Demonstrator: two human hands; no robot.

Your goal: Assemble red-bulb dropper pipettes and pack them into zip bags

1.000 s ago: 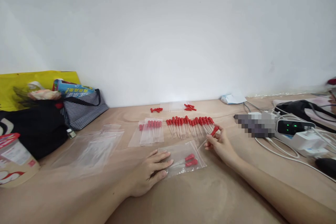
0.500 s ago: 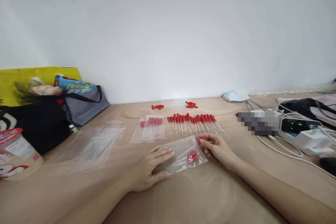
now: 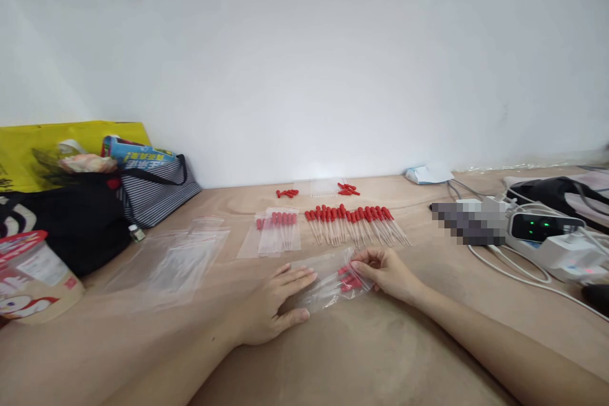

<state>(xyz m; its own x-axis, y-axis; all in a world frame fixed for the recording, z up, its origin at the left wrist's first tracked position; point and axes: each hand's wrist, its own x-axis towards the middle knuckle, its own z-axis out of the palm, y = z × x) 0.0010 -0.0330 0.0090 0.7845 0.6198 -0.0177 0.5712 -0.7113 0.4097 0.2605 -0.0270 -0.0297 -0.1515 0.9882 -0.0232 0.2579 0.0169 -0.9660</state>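
A clear plastic zip bag [image 3: 318, 295] lies on the table between my hands, with several red-bulbed droppers [image 3: 351, 283] inside it. My left hand [image 3: 272, 306] rests flat, fingers stretched out, over the bag's left end. At the right end, the thumb and fingers of my right hand [image 3: 380, 271] are pinched together on the bag's edge, close beside the red bulbs. Whether a bulb is also under those fingertips is hidden. Just beyond the bag, a row of loose droppers [image 3: 354, 219] lies with bulbs pointing away from me.
Filled bags [image 3: 280, 235] overlap left of the row. Flat clear bags [image 3: 176, 266] are spread farther left, near a paper tub [image 3: 40, 279] and a striped bag [image 3: 159, 187]. Loose red bulbs [image 3: 349, 189] lie by the wall. Chargers and cables [image 3: 559, 250] occupy the right.
My right hand has moved slightly left over the bag's edge. The red bulb that was at its fingertips outside the bag now shows inside, beside the others. My left hand stays put.
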